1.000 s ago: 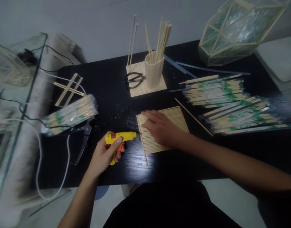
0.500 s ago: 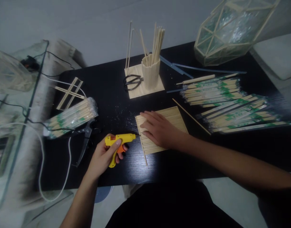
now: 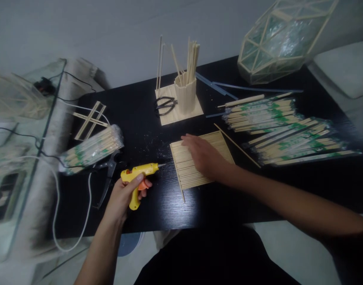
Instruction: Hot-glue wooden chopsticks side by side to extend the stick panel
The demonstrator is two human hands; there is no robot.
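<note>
My left hand (image 3: 122, 196) is closed around a yellow glue gun (image 3: 138, 176) with an orange trigger, its nozzle pointing right and stopping a little short of the mat. A flat mat of bamboo sticks (image 3: 186, 168) lies on the black table (image 3: 157, 209). My right hand (image 3: 203, 154) rests flat on the mat with fingers stretched out toward its far left corner. One loose stick (image 3: 179, 182) lies along the mat's left edge.
Black pliers (image 3: 107, 174) and a wrapped stick bundle (image 3: 91, 150) lie left of the glue gun. A stick cup (image 3: 186, 95) and scissors (image 3: 165, 105) sit on a wooden tile behind. Packs of wrapped chopsticks (image 3: 285, 126) spread right. A stick-framed lantern (image 3: 276, 39) stands far right.
My left hand has drawn the glue gun leftward, away from the mat's edge. My right hand has slid a little up the mat. The view has shifted slightly.
</note>
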